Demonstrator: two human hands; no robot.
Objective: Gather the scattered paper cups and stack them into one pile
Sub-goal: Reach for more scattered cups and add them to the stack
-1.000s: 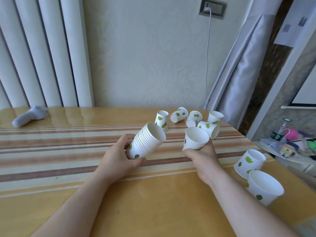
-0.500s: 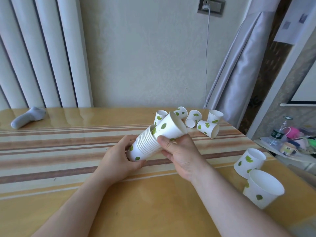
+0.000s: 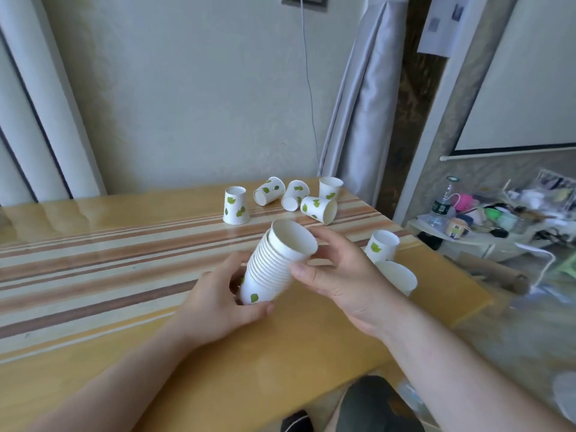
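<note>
Left hand (image 3: 218,302) wraps the base of the tilted stack of white, green-leafed paper cups (image 3: 274,266), steadying it above the striped wooden table (image 3: 93,260). Right hand (image 3: 339,272) pinches the top cup's rim, likely seating it. Seven loose cups (image 3: 318,208) wait beyond and right.
</note>
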